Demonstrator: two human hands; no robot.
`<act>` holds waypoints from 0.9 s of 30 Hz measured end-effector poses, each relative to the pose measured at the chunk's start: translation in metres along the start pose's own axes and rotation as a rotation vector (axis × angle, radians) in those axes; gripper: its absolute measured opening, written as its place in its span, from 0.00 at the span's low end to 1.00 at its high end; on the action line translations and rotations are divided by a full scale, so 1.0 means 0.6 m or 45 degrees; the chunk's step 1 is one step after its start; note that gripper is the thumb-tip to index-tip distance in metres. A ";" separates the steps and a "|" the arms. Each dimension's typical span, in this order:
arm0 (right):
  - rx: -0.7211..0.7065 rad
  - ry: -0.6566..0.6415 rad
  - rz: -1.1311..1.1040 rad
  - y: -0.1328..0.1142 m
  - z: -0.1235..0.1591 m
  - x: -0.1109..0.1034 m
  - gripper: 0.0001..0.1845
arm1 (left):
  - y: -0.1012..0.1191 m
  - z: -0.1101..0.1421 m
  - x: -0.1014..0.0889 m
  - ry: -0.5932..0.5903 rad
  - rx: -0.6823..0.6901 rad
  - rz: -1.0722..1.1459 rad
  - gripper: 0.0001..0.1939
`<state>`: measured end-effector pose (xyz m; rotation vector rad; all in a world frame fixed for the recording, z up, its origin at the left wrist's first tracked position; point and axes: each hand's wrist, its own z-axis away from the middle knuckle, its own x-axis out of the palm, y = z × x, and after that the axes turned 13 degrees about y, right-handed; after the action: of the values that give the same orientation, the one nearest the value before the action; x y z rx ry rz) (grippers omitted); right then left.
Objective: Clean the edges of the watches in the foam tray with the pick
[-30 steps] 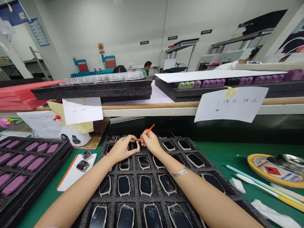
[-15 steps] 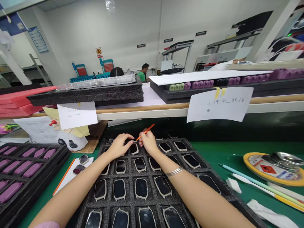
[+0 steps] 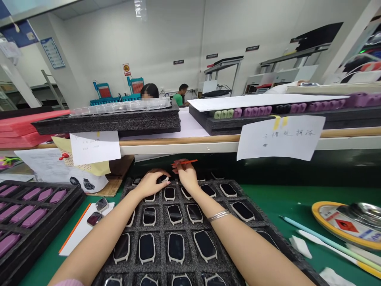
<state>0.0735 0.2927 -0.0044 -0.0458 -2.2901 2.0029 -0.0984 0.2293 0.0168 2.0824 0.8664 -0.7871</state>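
A black foam tray (image 3: 162,228) lies in front of me, with several watch cases with dark screens set in its pockets. My left hand (image 3: 150,182) reaches to the tray's far row, its fingers pinched on a watch case (image 3: 164,179). My right hand (image 3: 186,174) is beside it, closed around a thin orange stick (image 3: 184,162) that lies almost level and points right. A silver bracelet (image 3: 218,215) is on my right wrist.
A second foam tray (image 3: 35,222) with purple cases sits at left. Two loose watch cases (image 3: 98,211) rest on white paper. A yellow-rimmed dish (image 3: 347,226) and pale sticks (image 3: 321,238) lie at right. A shelf (image 3: 208,139) with hanging paper notes overhangs the tray. People sit far behind.
Both hands moved farther out to the tray's back row. The orange stick swung from pointing up-right to nearly level. The left hand's fingers curled down over a watch case.
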 end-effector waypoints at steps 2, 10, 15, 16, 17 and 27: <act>-0.004 -0.058 0.022 0.007 -0.003 0.007 0.16 | -0.001 -0.002 0.004 0.020 -0.023 -0.005 0.12; 0.051 -0.125 0.128 0.022 -0.008 0.009 0.17 | 0.008 -0.005 0.004 0.015 -0.082 -0.052 0.09; 0.055 -0.148 0.169 0.021 -0.009 0.007 0.17 | -0.001 0.001 0.010 0.057 -0.170 -0.072 0.20; 0.052 -0.157 0.178 0.021 -0.008 0.007 0.17 | -0.003 0.003 0.011 0.067 -0.189 -0.074 0.23; 0.048 -0.164 0.188 0.021 -0.008 0.007 0.17 | -0.005 0.004 0.013 0.074 -0.202 -0.074 0.25; 0.005 -0.207 0.246 0.025 -0.006 0.004 0.17 | -0.009 0.006 0.019 0.098 -0.207 -0.049 0.23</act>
<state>0.0711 0.2985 -0.0186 -0.1115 -2.4662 2.1780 -0.0970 0.2329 0.0042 1.9682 0.9820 -0.6380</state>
